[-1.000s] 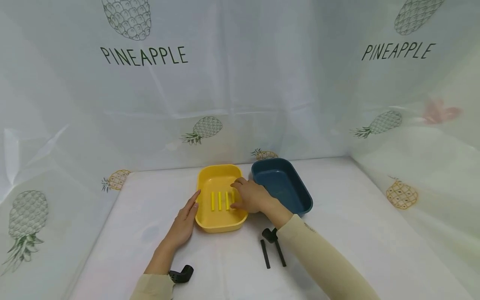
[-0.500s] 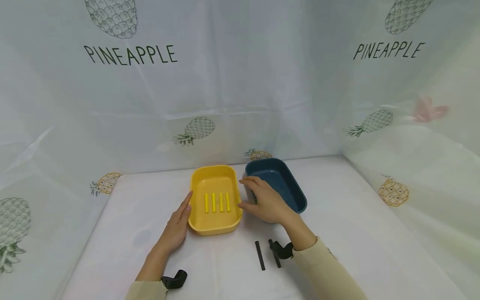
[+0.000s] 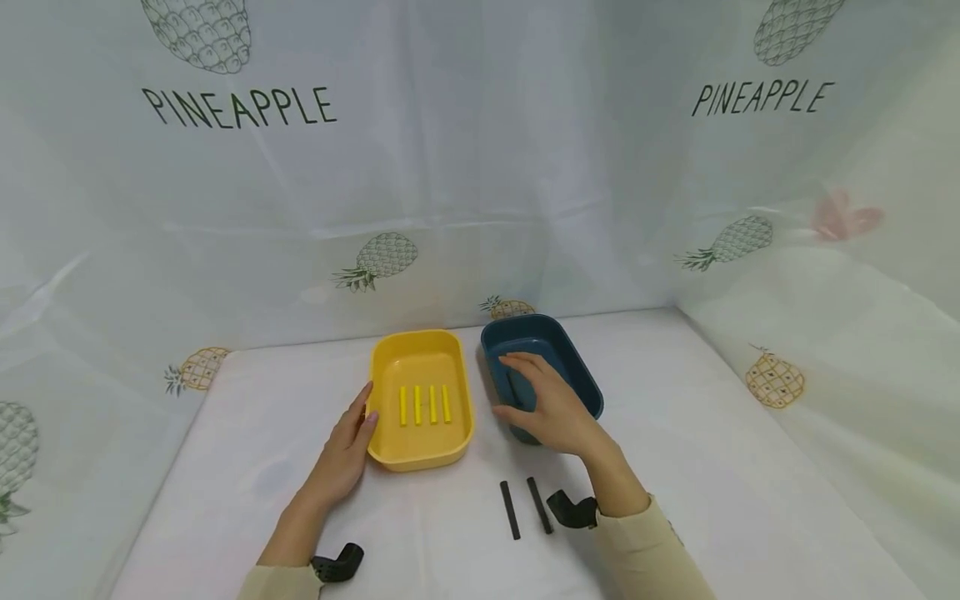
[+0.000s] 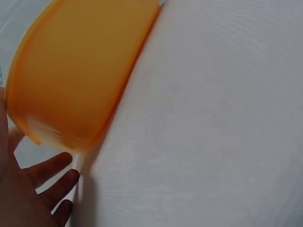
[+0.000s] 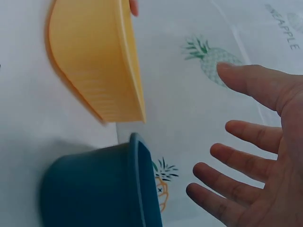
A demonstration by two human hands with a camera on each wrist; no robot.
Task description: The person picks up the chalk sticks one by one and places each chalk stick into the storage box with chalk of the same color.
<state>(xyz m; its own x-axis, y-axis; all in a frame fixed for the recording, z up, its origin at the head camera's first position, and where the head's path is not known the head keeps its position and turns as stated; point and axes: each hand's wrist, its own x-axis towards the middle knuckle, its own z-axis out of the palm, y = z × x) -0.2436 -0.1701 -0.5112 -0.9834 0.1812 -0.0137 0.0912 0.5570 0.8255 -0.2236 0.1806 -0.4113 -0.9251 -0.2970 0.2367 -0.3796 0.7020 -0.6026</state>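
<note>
A yellow tray (image 3: 420, 450) stands on the white table with several short yellow sticks (image 3: 432, 405) in a row inside. My left hand (image 3: 341, 454) rests against its left side, fingers extended along the rim; the left wrist view shows the fingers spread beside the tray's wall. My right hand (image 3: 551, 408) hovers over the near part of the dark blue tray (image 3: 577, 362), thumb and fingers apart with nothing between them. A dark narrow shape (image 3: 514, 387) shows in the blue tray beside the right fingers.
Two thin black sticks (image 3: 510, 510) lie side by side on the table in front of the trays. A white curtain with pineapple prints (image 3: 386, 254) hangs behind and along the sides. Each wrist wears a black device (image 3: 573, 509).
My right hand has drawn back from over the yellow tray and moved right to the blue tray. The left hand stays at the yellow tray's side. The head view has shifted slightly.
</note>
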